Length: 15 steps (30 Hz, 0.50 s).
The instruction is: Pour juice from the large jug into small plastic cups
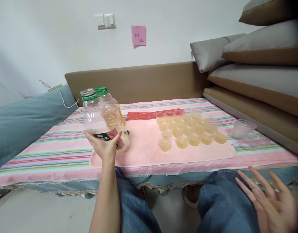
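Observation:
My left hand (104, 145) is wrapped round a large clear plastic bottle (90, 116), which has a label, a green neck ring and no cap on its mouth. The bottle leans slightly, its base toward the right. Partly hidden behind it stands a second bottle (121, 115) with yellowish liquid and a green handle. Over my right thigh, my right hand (272, 197) is open, fingers spread, holding nothing. Several clear plastic cups (182, 142) of pale yellow liquid stand close together in rows on a pink mat (144, 145).
Beside the cups lie a stack of clear cups (242, 127) and a transparent plastic wrapper (254, 143). A red plastic sheet (141, 115) lies at the mat's back. Grey and brown cushions (265, 74) are piled at the right. A blue bolster (29, 119) lies at the left.

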Tool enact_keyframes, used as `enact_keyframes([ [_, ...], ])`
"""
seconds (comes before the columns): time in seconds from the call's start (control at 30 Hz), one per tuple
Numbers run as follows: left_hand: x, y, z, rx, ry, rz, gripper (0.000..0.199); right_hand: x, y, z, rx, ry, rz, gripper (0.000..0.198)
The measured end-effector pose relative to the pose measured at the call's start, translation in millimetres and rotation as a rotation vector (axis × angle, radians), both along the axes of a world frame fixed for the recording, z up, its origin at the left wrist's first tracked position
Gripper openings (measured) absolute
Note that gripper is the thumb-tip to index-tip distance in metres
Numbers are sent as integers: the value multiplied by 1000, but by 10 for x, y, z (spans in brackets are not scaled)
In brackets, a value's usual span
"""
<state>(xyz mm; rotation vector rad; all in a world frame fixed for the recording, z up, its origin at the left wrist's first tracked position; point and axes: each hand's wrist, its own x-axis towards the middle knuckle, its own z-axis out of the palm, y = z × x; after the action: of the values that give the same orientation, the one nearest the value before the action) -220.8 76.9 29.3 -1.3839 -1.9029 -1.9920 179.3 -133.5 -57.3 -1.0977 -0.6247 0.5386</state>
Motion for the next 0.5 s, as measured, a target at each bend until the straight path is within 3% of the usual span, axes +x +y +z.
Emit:
enact_keyframes([
  [0.13, -139, 113, -98, -16, 49, 60, 138, -42, 39, 17, 7, 0, 36, 63],
  [0.33, -123, 157, -222, -58, 84, 6, 138, -232, 253, 143, 20, -21, 158, 70],
  [0.5, -69, 87, -187, -149, 129, 64, 142, -398, 510, 261, 31, -126, 328, 59],
])
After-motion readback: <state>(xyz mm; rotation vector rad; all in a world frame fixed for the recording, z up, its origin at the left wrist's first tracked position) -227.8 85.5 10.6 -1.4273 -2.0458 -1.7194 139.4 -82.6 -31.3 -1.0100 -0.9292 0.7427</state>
